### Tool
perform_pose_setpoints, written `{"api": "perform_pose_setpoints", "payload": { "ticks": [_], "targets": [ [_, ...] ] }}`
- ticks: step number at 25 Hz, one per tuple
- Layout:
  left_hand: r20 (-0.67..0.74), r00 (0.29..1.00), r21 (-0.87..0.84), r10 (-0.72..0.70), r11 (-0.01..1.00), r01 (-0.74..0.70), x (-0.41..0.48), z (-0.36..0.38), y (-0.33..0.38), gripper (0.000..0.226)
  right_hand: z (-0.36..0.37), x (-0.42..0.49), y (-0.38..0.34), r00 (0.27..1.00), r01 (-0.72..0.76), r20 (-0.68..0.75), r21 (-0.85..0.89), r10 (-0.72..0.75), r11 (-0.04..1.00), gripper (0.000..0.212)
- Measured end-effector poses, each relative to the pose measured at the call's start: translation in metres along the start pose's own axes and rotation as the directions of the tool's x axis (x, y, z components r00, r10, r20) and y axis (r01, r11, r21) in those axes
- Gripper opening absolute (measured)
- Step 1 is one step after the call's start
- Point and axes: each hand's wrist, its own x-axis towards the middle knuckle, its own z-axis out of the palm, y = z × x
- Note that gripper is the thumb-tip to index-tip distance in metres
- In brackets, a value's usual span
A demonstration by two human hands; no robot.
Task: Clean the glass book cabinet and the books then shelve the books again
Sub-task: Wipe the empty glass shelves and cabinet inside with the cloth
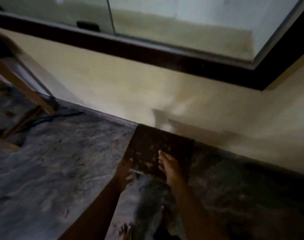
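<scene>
A dark brown book (153, 146) with pale specks on its cover is held flat in front of me, above the floor. My left hand (125, 172) grips its near left corner, thumb on top. My right hand (170, 168) lies on the cover's near right part with its fingers stretched over it. A grey cloth (153, 201) hangs below the book between my forearms; which hand holds it is unclear. The glass book cabinet (182, 23), with sliding panes and a dark frame, is set in the wall above. Its visible shelf looks bare. The frame is blurred.
A cream wall (130, 87) runs below the cabinet down to a mottled grey floor (52, 161). A wooden chair or table leg (21, 87) stands at the left. My bare foot (125, 231) shows at the bottom.
</scene>
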Motion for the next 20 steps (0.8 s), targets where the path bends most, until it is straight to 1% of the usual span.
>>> {"api": "perform_pose_setpoints", "payload": {
  "ticks": [1, 2, 3, 4, 5, 6, 8, 10, 11, 13, 14, 15, 17, 18, 19, 20],
  "targets": [
    [-0.025, 0.996, -0.011, -0.085, 0.996, 0.085, 0.019, -0.005, -0.012, 0.032, 0.001, 0.009, 0.035, 0.989, -0.126, -0.070, 0.090, 0.132, 0.988, 0.026],
    [-0.025, 0.991, -0.019, -0.134, 0.991, 0.134, 0.038, -0.007, -0.019, 0.036, 0.003, 0.015, 0.062, 0.964, -0.222, -0.101, 0.207, 0.247, 0.953, 0.030],
    [0.001, 0.985, -0.046, -0.170, 0.984, 0.170, 0.059, -0.009, -0.028, 0.033, 0.005, 0.025, 0.090, 0.940, -0.279, -0.106, 0.315, 0.326, 0.907, 0.027],
    [0.037, 0.981, -0.090, -0.190, 0.977, 0.193, 0.077, -0.010, -0.037, 0.026, 0.004, 0.038, 0.113, 0.925, -0.291, -0.118, 0.391, 0.361, 0.873, 0.028],
    [0.065, 0.979, -0.146, -0.191, 0.969, 0.199, 0.093, -0.009, -0.042, 0.022, 0.004, 0.051, 0.125, 0.927, -0.262, -0.121, 0.467, 0.354, 0.845, 0.037],
    [0.081, 0.981, -0.199, -0.174, 0.962, 0.187, 0.106, -0.008, -0.046, 0.020, 0.000, 0.068, 0.135, 0.934, -0.206, -0.136, 0.552, 0.330, 0.808, 0.051],
    [0.093, 0.985, -0.300, -0.147, 0.939, 0.169, 0.128, -0.009, -0.053, 0.014, -0.005, 0.094, 0.146, 0.940, -0.088, -0.169, 0.717, 0.296, 0.691, 0.067],
    [0.102, 0.985, -0.349, -0.143, 0.922, 0.170, 0.142, -0.013, -0.060, 0.011, -0.007, 0.103, 0.154, 0.931, -0.024, -0.228, 0.741, 0.286, 0.671, 0.071],
    [0.103, 0.985, -0.356, -0.136, 0.920, 0.164, 0.146, -0.018, -0.066, 0.017, -0.007, 0.097, 0.159, 0.926, -0.023, -0.242, 0.728, 0.289, 0.685, 0.071],
    [0.088, 0.987, -0.374, -0.134, 0.914, 0.158, 0.144, -0.027, -0.081, 0.035, -0.005, 0.084, 0.170, 0.917, -0.032, -0.256, 0.719, 0.307, 0.694, 0.070],
    [0.080, 0.987, -0.378, -0.142, 0.911, 0.162, 0.137, -0.034, -0.090, 0.038, -0.005, 0.077, 0.179, 0.908, -0.039, -0.261, 0.725, 0.328, 0.687, 0.069],
    [0.077, 0.987, -0.375, -0.142, 0.913, 0.161, 0.129, -0.042, -0.098, 0.035, -0.005, 0.070, 0.190, 0.898, -0.038, -0.280, 0.719, 0.339, 0.694, 0.070],
    [0.064, 0.988, -0.395, -0.143, 0.905, 0.157, 0.115, -0.060, -0.115, 0.019, -0.001, 0.051, 0.210, 0.883, -0.054, -0.278, 0.741, 0.378, 0.669, 0.069],
    [0.054, 0.988, -0.405, -0.148, 0.901, 0.157, 0.110, -0.068, -0.124, 0.015, 0.002, 0.043, 0.219, 0.875, -0.043, -0.286, 0.757, 0.390, 0.652, 0.069],
    [0.038, 0.989, -0.400, -0.145, 0.905, 0.148, 0.106, -0.076, -0.133, 0.018, 0.005, 0.034, 0.224, 0.856, -0.034, -0.314, 0.758, 0.410, 0.651, 0.069],
    [0.026, 0.988, -0.395, -0.149, 0.907, 0.147, 0.101, -0.083, -0.140, 0.028, 0.006, 0.026, 0.231, 0.843, -0.018, -0.336, 0.762, 0.420, 0.647, 0.070]
  ]
}}
